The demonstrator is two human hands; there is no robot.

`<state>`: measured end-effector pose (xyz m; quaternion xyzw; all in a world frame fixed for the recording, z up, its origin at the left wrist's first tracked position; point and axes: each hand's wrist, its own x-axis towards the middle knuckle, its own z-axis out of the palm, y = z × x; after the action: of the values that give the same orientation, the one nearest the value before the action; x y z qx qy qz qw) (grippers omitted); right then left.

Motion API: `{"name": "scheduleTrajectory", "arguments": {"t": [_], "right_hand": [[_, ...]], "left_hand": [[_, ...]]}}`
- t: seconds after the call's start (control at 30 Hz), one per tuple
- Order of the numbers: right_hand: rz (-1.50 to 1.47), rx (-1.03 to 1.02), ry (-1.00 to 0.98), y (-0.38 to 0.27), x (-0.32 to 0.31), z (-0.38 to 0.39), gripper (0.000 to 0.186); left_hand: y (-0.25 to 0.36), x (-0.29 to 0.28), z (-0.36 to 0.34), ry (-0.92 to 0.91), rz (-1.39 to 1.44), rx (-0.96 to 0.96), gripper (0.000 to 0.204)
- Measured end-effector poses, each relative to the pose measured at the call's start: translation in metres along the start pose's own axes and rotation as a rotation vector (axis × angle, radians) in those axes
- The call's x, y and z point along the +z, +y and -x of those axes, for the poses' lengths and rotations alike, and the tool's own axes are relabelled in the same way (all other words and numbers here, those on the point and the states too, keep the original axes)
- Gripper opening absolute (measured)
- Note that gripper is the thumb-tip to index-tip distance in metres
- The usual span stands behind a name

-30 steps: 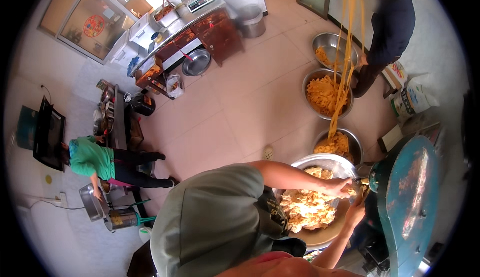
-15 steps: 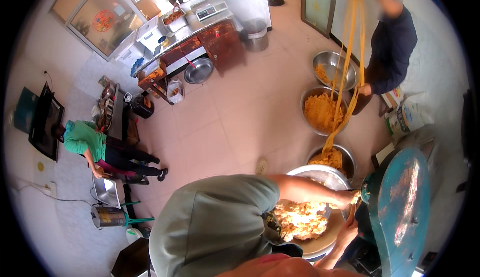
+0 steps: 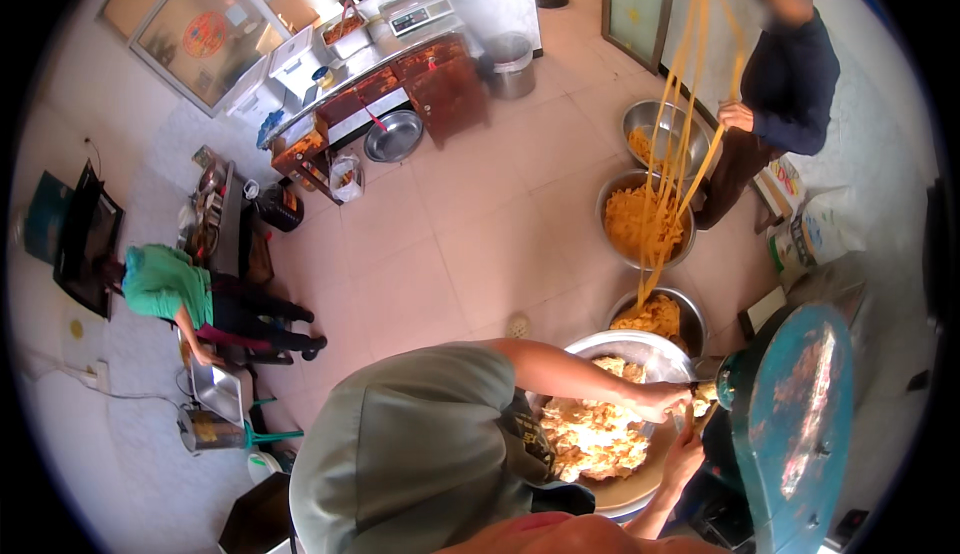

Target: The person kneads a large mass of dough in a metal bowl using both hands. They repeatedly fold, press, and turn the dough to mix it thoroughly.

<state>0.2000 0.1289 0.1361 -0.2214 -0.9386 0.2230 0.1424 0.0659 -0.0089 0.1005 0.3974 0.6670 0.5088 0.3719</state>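
Note:
My left hand [image 3: 660, 400], its fingers closed, is at the outlet of a teal machine [image 3: 800, 424]. Pale dough-like material [image 3: 706, 392] sits at that outlet, beside my fingers. Just below, my right hand [image 3: 684, 460] is closed too, with a slim brown shape pointing up from it. What either hand holds is too small to make out. Under my forearms stands a large metal bowl [image 3: 668, 352] with pale, shredded, dough-like lumps [image 3: 595, 436] in it.
Metal basins [image 3: 603, 224] of orange strips stand beyond my bowl. A dark-clothed person [image 3: 795, 89] holds up long orange strands [image 3: 690, 84]. A person in green [image 3: 165, 279] works at the left. A cabinet counter [image 3: 435, 79] with a scale stands at the back.
My left hand has drawn back slightly from the outlet, and my right hand has moved slightly left. The other person's hand has risen along the strands. The person in green has shifted slightly.

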Motion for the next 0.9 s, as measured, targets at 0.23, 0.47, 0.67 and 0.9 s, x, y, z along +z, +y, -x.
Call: {"name": "scheduleTrajectory", "arguments": {"t": [0.23, 0.47, 0.67, 0.9], "right_hand": [[0.060, -0.134, 0.053, -0.055, -0.008, -0.025, 0.029], [0.226, 0.192, -0.163, 0.027, 0.020, -0.015, 0.034], [0.250, 0.089, -0.005, 0.015, 0.012, -0.022, 0.040], [0.266, -0.082, 0.014, -0.001, -0.004, -0.013, 0.032]], "left_hand": [[-0.082, -0.011, 0.061, 0.108, -0.006, -0.184, 0.061], [-0.107, -0.016, 0.077, 0.008, -0.442, -0.245, 0.038], [-0.122, 0.004, 0.057, 0.045, -0.728, 0.155, 0.051], [-0.142, 0.012, 0.048, -0.043, -0.415, -0.111, 0.062]]}}
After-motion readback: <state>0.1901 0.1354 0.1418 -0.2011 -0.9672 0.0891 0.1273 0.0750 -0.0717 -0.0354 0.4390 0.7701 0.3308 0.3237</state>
